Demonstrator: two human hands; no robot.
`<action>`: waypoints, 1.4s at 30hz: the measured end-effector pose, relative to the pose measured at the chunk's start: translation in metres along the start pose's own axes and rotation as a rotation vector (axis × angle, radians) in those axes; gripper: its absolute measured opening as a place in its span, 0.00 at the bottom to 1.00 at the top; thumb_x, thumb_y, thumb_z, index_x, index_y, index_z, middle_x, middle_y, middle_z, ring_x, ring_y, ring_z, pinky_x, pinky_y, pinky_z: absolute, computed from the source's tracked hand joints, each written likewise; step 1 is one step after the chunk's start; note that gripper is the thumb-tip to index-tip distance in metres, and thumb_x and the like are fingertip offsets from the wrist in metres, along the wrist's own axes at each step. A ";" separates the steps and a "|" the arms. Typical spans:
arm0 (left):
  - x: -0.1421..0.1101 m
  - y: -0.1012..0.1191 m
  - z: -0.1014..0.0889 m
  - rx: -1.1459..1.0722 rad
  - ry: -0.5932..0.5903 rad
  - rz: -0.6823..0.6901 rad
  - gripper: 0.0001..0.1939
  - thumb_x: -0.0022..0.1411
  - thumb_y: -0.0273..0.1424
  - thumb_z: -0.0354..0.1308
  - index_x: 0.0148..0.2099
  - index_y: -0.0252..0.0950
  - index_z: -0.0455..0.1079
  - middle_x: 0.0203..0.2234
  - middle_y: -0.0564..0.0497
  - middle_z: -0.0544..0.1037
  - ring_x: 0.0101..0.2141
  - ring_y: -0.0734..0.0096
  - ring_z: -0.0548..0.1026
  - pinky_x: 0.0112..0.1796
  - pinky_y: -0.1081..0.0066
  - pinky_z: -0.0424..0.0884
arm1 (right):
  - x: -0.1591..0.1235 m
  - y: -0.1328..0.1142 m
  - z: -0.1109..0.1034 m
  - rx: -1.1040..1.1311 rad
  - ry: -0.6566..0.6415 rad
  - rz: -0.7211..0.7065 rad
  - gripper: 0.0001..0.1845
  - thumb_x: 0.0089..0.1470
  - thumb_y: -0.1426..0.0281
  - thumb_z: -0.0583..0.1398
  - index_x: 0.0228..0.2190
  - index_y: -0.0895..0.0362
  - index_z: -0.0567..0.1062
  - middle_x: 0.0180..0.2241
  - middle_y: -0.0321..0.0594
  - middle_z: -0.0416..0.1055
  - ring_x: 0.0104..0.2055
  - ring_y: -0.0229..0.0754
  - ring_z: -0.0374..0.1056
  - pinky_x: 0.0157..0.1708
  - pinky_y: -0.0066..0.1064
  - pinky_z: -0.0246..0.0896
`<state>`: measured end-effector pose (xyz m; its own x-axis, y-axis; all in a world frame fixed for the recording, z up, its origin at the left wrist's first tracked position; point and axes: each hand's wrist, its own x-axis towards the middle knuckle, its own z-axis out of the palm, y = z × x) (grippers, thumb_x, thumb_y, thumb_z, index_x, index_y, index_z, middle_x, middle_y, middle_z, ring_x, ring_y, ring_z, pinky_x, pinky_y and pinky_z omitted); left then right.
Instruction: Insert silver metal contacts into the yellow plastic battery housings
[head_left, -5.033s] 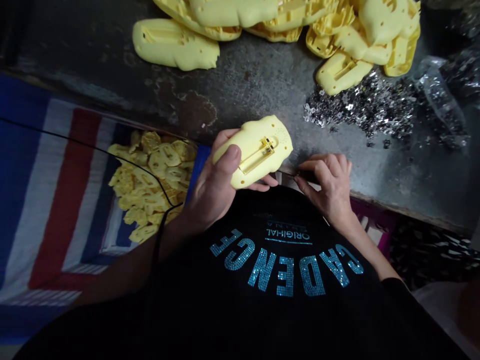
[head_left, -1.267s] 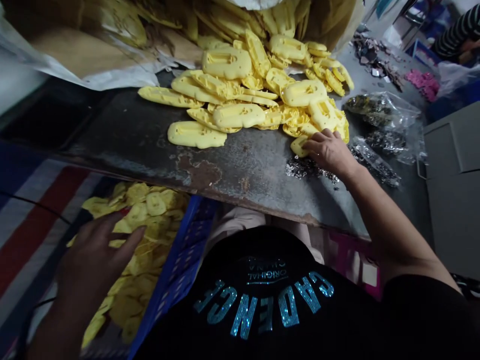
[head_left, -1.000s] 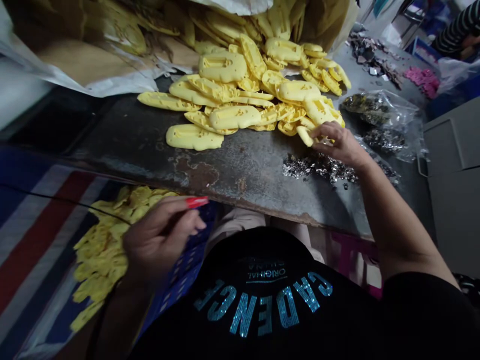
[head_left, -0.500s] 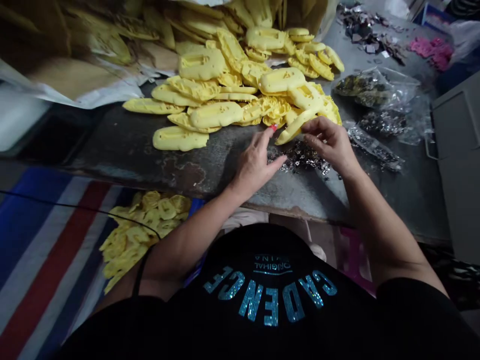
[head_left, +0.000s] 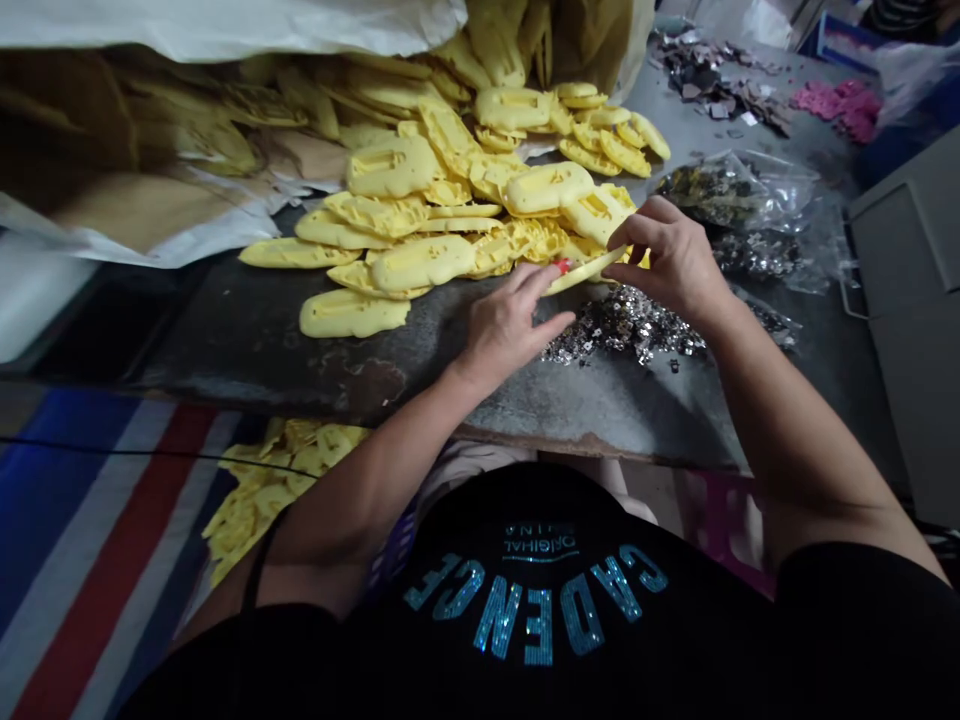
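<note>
A long, rounded yellow plastic shell [head_left: 586, 273] is tilted between my two hands, its thin edge towards me. My right hand [head_left: 671, 255] pinches its right end between thumb and fingers. At the shell's left end, the fingertips of my left hand [head_left: 510, 318] rest against it. The left thumb stretches out apart from it, over the table. Just below the shell lies a loose heap of small shiny metal pieces [head_left: 637, 325]. Behind my hands spreads a pile of similar yellow shells [head_left: 424, 262], some with their ribbed insides up.
A large paper-lined sack [head_left: 225, 30] full of yellow shells opens at the back left. Clear plastic bags of metal parts [head_left: 750, 200] lie right. Dark flat pieces [head_left: 720, 85] and pink parts [head_left: 840, 108] sit farther back. More yellow parts [head_left: 281, 485] are below the table edge.
The yellow shell has turned to lie flatter between my hands, and my right hand has risen slightly. My left fingertips have come against its left end. The camera view has shifted.
</note>
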<state>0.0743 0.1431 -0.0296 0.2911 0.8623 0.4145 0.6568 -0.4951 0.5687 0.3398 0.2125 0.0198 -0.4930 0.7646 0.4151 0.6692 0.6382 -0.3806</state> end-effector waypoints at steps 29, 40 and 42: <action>-0.093 0.069 -0.044 -1.114 -0.127 -1.092 0.12 0.60 0.38 0.69 0.39 0.40 0.70 0.30 0.54 0.76 0.22 0.71 0.73 0.10 0.78 0.62 | -0.189 -0.046 -0.014 0.238 -0.089 0.504 0.07 0.65 0.68 0.66 0.40 0.52 0.86 0.40 0.40 0.83 0.42 0.45 0.78 0.45 0.37 0.70; -0.100 0.082 -0.046 -1.142 -0.216 -1.050 0.11 0.65 0.37 0.66 0.38 0.40 0.67 0.35 0.50 0.80 0.28 0.67 0.78 0.17 0.74 0.74 | -0.218 -0.078 0.017 -0.127 0.154 0.550 0.05 0.66 0.63 0.68 0.38 0.50 0.84 0.36 0.39 0.79 0.42 0.50 0.73 0.48 0.45 0.67; -0.101 0.083 -0.045 -1.141 -0.207 -1.053 0.11 0.65 0.37 0.66 0.38 0.40 0.66 0.37 0.49 0.81 0.30 0.65 0.79 0.18 0.74 0.75 | -0.216 -0.080 0.017 -0.132 0.160 0.538 0.05 0.66 0.65 0.67 0.37 0.50 0.84 0.35 0.39 0.79 0.42 0.51 0.73 0.47 0.45 0.67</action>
<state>0.0678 0.0095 0.0080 0.2077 0.8109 -0.5471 -0.2070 0.5831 0.7856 0.3838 -0.0024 -0.0534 0.0198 0.9488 0.3152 0.8711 0.1383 -0.4712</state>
